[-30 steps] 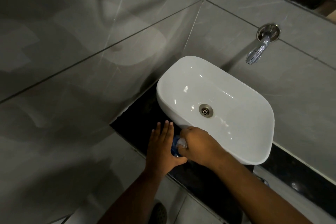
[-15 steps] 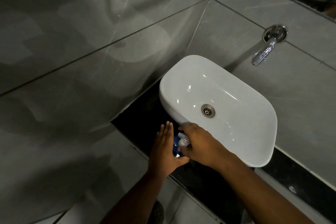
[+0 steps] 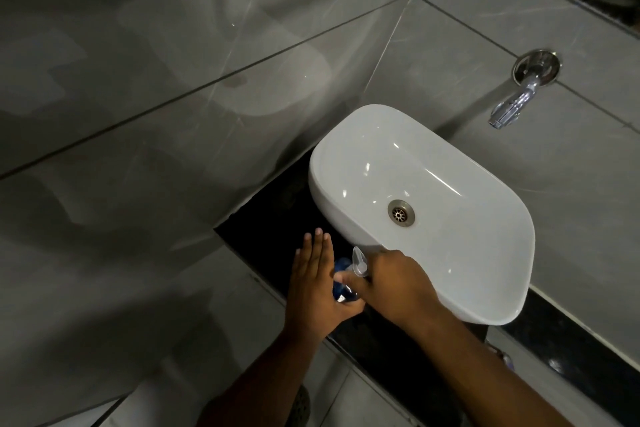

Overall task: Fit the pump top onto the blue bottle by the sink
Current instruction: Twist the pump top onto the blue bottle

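Largely hidden between both hands, the small blue plastic bottle (image 3: 341, 288) stands on the black surface (image 3: 277, 215) beside the white oval basin (image 3: 491, 253), left hand (image 3: 313, 291) flat against it, right hand (image 3: 398, 288) gripping the clear pump top (image 3: 358, 262).

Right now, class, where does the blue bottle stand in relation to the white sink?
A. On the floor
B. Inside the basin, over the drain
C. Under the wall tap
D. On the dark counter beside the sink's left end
D: the blue bottle stands on the dark counter beside the sink, between the left hand and right hand, clear of the drain.
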{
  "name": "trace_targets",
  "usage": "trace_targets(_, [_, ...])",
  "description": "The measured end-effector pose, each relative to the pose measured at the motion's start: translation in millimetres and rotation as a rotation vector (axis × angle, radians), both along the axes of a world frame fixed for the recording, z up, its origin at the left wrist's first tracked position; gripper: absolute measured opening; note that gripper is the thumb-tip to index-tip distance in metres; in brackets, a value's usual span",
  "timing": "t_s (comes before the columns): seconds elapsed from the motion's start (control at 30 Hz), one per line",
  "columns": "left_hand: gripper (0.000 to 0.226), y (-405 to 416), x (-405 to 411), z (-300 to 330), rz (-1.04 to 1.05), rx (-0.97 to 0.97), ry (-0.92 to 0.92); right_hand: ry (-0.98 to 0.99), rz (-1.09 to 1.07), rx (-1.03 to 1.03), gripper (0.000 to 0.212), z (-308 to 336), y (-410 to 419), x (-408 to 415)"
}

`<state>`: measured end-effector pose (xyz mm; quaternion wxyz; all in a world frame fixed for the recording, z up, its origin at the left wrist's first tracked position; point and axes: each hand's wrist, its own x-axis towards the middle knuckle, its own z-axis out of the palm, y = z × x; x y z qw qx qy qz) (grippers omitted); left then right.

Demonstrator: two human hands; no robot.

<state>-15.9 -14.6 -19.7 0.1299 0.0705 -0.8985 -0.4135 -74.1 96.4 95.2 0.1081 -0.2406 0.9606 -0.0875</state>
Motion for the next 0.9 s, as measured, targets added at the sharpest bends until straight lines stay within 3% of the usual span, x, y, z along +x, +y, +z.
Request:
trace_targets(0.13, [0.124,-2,-1,1,0.001,-0.030,0.020,-0.196,0.058,-0.264,0.023,2,1,1])
trace_targets(0.2, [0.123,-2,-1,1,0.005,-0.027,0.019,-0.184,0.058,-0.260,0.021,2,-1,2])
trace_targets(0.33, [0.116,0,0,2,0.012,-0.012,0.019,-0.036,-0.054,-0.107,0.041,2,-3,0])
trace_targets(0.47, [0.120,-2,-1,-1,-0.005,0.003,0.027,-0.208,0.037,-0.274,0.031,2,0,3])
trace_targets(0.53, [0.123,-2,0,-2,-0.009,0.004,0.007,-0.123,-0.003,-0.146,0.027,-1,-1,3])
trace_targets(0.6, [0.122,-1,0,-2,-0.008,-0.006,-0.013,0.014,-0.085,0.012,0.046,1,-3,3])
trace_targets(0.63, [0.121,0,0,-2,-0.009,-0.008,-0.011,0.017,-0.080,-0.014,0.049,1,-2,3])
trace_targets(0.7, [0.121,0,-1,-1,-0.012,0.005,0.010,-0.083,-0.013,-0.145,0.032,2,1,3])
trace_targets(0.77, [0.123,-1,-1,0,-0.023,0.021,0.010,-0.151,0.061,-0.159,0.037,1,0,3])
trace_targets(0.83, [0.122,-2,-1,1,-0.023,0.018,0.005,-0.034,0.039,-0.056,0.026,0,-6,2])
trace_targets(0.9, [0.117,-2,-1,4,-0.016,0.006,0.003,0.045,-0.042,0.029,0.042,2,-9,-2])
